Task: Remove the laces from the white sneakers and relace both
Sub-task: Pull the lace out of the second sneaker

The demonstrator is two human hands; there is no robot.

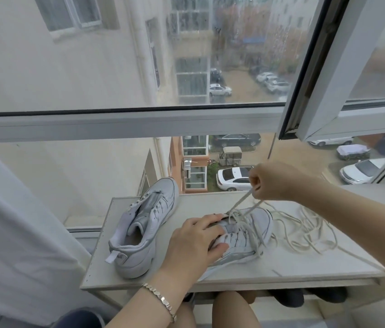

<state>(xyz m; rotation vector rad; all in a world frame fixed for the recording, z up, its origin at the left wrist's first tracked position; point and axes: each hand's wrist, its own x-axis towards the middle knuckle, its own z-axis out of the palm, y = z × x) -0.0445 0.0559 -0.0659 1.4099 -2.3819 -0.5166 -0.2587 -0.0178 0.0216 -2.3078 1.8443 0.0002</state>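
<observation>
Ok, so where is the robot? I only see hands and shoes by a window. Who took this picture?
There is no robot here. A person wears a camera on their head, so you see what they see as they look down at their own hands. A pale board stands by a window, and two white sneakers are on it. The left hand presses on the sneaker on the right. The right hand pinches a lace that comes up out of that shoe. More lace lies in loose loops on the board, further right. The other sneaker sits to the left and seems to have no lace in it.
</observation>
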